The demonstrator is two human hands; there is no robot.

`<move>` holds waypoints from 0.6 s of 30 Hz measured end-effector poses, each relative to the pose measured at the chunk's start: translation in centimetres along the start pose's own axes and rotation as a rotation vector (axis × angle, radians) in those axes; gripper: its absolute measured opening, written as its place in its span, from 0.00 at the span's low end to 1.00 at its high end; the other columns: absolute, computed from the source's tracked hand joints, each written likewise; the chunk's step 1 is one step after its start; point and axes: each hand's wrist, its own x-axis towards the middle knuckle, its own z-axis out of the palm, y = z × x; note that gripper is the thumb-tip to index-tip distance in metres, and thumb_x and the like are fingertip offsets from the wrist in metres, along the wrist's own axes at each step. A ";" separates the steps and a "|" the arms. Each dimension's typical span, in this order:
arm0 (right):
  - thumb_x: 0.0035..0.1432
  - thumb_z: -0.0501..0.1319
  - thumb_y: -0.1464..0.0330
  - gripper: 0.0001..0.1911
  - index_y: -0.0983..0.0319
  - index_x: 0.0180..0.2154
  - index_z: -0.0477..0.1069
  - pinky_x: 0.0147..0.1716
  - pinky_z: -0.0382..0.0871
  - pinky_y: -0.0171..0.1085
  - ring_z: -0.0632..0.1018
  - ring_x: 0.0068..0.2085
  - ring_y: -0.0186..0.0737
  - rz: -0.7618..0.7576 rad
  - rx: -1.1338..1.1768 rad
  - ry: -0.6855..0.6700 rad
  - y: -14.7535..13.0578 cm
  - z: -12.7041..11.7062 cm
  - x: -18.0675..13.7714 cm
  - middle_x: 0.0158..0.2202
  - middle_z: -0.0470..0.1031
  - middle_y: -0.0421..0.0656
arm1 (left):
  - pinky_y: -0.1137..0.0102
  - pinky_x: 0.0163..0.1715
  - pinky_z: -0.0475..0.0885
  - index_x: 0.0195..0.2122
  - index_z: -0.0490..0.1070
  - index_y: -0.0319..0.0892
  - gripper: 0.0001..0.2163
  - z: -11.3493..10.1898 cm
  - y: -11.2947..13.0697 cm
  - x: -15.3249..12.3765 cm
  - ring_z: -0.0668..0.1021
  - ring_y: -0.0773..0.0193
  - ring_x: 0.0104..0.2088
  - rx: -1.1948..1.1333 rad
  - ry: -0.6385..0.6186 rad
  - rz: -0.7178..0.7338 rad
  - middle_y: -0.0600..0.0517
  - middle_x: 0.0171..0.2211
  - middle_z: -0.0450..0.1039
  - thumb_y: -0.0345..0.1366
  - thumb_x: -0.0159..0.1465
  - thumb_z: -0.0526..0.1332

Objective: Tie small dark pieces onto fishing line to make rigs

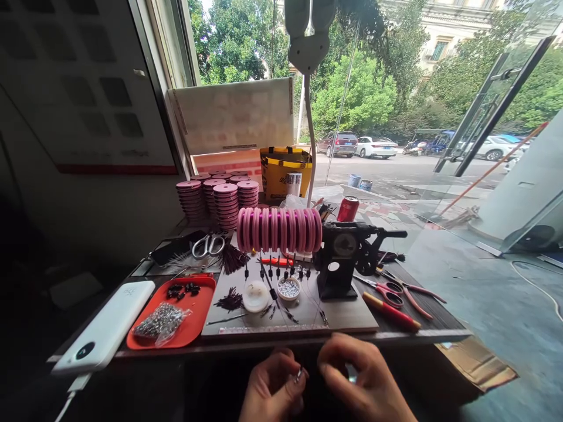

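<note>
My left hand (273,387) is closed in front of the table edge, thumb and finger pinching a small shiny metal piece (299,374) too small to name. Close by on the right, my right hand (365,375) has its fingers curled in a pinch; what they hold, if anything, cannot be made out. Beyond both hands is a pale board (352,321). Pink spools (279,230) sit in a row on the shaft of a black hand-cranked winder (336,275), with dark lines and small black pieces hanging beneath. A small dish of silvery beads (289,288) and a white lid (255,296) lie below them.
At left are an orange tray (200,322) with a bag of metal bits, a white power bank (109,322) and scissors (209,246). Stacked pink spools (226,205) stand behind. Red-handled scissors (390,293), pliers (416,299) and a red-yellow stick (391,312) lie right.
</note>
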 end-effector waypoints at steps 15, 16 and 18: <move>0.54 0.51 0.77 0.13 0.60 0.21 0.63 0.22 0.61 0.30 0.67 0.21 0.33 -0.557 -0.616 0.268 -2.2 -0.5 2.5 0.18 0.64 0.38 | 0.79 0.14 0.48 0.18 0.74 0.37 0.18 -0.3 0.5 0.9 0.56 0.82 0.12 0.179 -0.046 0.033 0.57 0.18 0.67 0.47 0.39 0.73; 0.54 0.51 0.77 0.13 0.60 0.21 0.63 0.22 0.61 0.30 0.67 0.21 0.33 -0.560 -0.615 0.270 -2.2 -0.5 2.5 0.18 0.64 0.38 | 0.78 0.15 0.47 0.17 0.72 0.37 0.19 -0.2 0.5 0.9 0.56 0.82 0.13 0.193 -0.049 0.038 0.58 0.17 0.65 0.47 0.39 0.73; 0.54 0.51 0.78 0.13 0.60 0.21 0.63 0.22 0.61 0.30 0.67 0.21 0.33 -0.563 -0.610 0.276 -2.3 -0.5 2.5 0.18 0.64 0.38 | 0.78 0.15 0.47 0.17 0.71 0.37 0.19 -0.1 0.6 0.9 0.55 0.80 0.14 0.227 -0.080 0.034 0.60 0.17 0.61 0.48 0.39 0.73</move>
